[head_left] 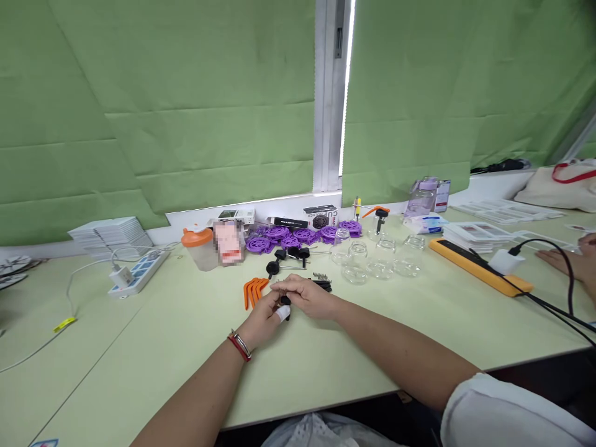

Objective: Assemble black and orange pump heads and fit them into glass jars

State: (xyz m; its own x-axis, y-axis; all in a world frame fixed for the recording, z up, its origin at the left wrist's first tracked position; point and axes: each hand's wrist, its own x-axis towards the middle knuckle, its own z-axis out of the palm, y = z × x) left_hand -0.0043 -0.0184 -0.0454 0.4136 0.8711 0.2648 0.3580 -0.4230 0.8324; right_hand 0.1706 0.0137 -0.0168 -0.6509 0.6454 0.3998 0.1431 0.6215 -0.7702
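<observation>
Both hands meet over desk (153, 347) centre. Left hand (264, 318), fingertip taped white, and right hand (308, 298) pinch small black knob (285, 302) between fingertips; exact finger hold partly hidden. Grip tight, part tiny: slip likely, would drop onto desk and roll. Orange clips (254, 290) just left, springs (321, 277) just behind: stray wrist could scatter them. Glass jars (372, 257) further back, purple gears (298, 236) beyond; sweep of forearm risks knocking jars. Another person's hand (570, 261) far right, well apart.
</observation>
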